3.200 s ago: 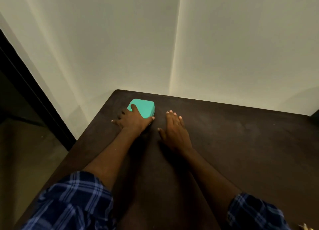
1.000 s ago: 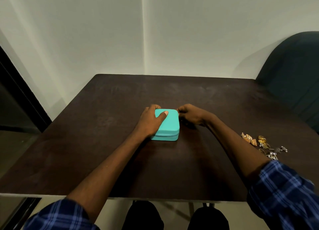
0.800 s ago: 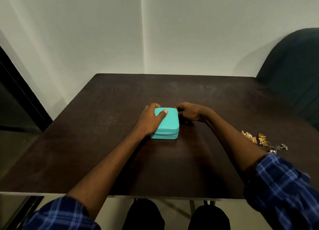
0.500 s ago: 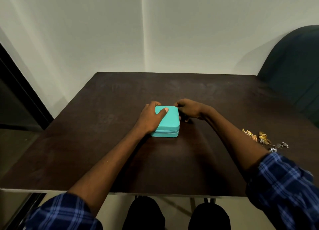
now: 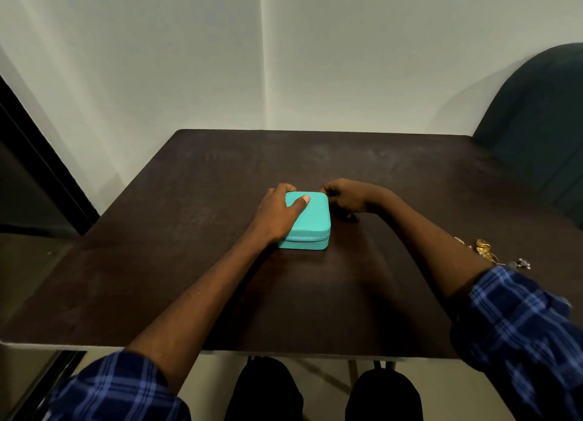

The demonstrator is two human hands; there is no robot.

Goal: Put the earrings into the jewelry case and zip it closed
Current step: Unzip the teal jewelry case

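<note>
Head view, jewelry case (image 5: 312, 220) flat, zipper seam facing viewer

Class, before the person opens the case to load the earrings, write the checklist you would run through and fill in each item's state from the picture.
1. Case flat on the table: ok.
2. Left hand steadying the case, thumb on the lid: ok.
3. Right hand at the case's far right corner, fingers curled: ok; whether it has the zip pull: cannot tell.
4. Case open for loading: not ok, the lid is down.
5. Earrings on the table to the right, outside the case: ok, though partly hidden by the right arm.
6. How far the zip has run: cannot tell, the far sides are hidden.
</note>
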